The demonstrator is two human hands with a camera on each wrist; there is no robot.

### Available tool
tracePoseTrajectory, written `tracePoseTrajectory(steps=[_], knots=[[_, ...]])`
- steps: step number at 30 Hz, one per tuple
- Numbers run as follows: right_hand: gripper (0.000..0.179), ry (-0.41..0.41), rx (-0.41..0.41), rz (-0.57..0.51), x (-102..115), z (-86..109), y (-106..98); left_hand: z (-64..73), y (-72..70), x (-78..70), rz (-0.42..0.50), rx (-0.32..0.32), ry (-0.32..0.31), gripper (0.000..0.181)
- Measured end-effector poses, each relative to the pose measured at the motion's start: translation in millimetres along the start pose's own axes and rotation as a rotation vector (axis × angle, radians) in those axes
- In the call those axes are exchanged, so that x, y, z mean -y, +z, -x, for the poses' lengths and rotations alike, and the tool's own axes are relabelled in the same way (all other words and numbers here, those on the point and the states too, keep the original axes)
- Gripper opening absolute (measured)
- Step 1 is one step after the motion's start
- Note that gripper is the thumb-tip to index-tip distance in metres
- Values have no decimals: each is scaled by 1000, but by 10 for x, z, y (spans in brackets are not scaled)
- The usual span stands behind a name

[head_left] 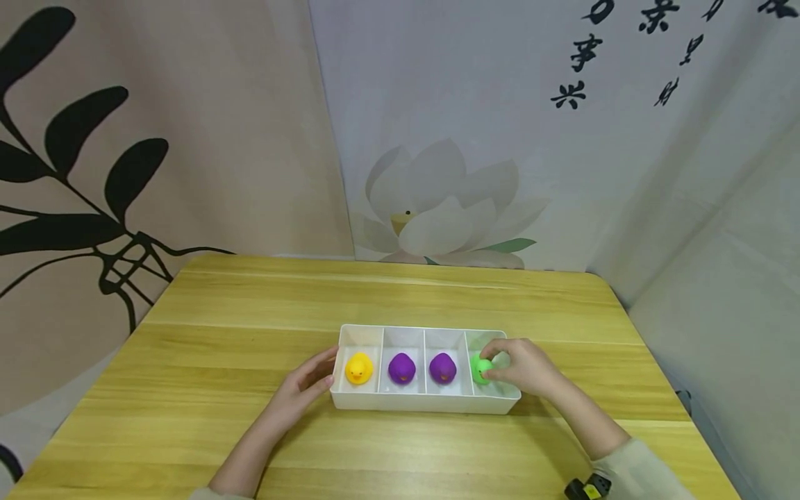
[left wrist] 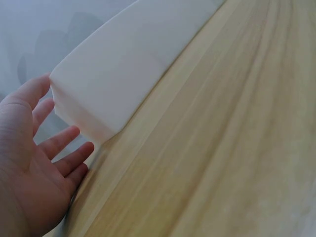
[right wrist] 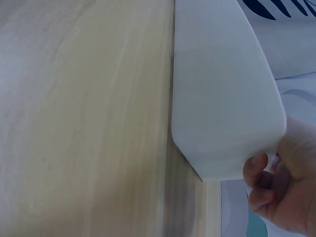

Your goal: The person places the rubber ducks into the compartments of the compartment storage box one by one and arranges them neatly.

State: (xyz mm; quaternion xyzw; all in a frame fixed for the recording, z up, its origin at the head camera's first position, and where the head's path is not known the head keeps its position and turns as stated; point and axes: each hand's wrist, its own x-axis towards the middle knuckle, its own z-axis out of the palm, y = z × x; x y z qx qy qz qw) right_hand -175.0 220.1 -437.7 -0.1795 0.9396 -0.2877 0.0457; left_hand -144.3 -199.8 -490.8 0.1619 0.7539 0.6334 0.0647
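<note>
A white box [head_left: 381,401] divided into several compartments stands on the wooden table. From left to right its compartments hold a yellow duck [head_left: 359,369], a purple duck [head_left: 402,369], another purple duck [head_left: 442,369] and a green duck [head_left: 480,369]. My right hand [head_left: 521,368] pinches the green duck between thumb and fingers inside the rightmost compartment; in the right wrist view the box wall hides the duck. At the box's left end, my left hand [head_left: 304,389] touches the rim with relaxed fingers. The left wrist view shows those fingers [left wrist: 59,143] spread beside the end wall.
The table [head_left: 250,312] extends around the box on all sides. Behind it hangs a curtain [head_left: 437,125] with a printed lotus and dark characters. Another curtain with black leaves [head_left: 137,173] hangs at the left. A dark wrist strap [head_left: 587,487] sits by the right sleeve.
</note>
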Motion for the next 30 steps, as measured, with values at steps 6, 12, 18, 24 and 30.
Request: tracePoseTrajectory(steps=[6,12,18,24,30], knots=[[22,-17,-30,-1,-15,35,3,-2,1,12,4,9,9,49],[21,-5,-72,-59,-19,97,-14,-3,14,9,12,1,-18,49],[21,15,-120,-106,-26,162,-58,-2,20,-40,-8,-8,-23,48],[24,15,-129,-107,-23,227,-132,25,-5,-113,-29,-12,-39,48],[25,-27,-169,-103,-34,302,-221,84,-97,-198,-89,-34,-46,47]])
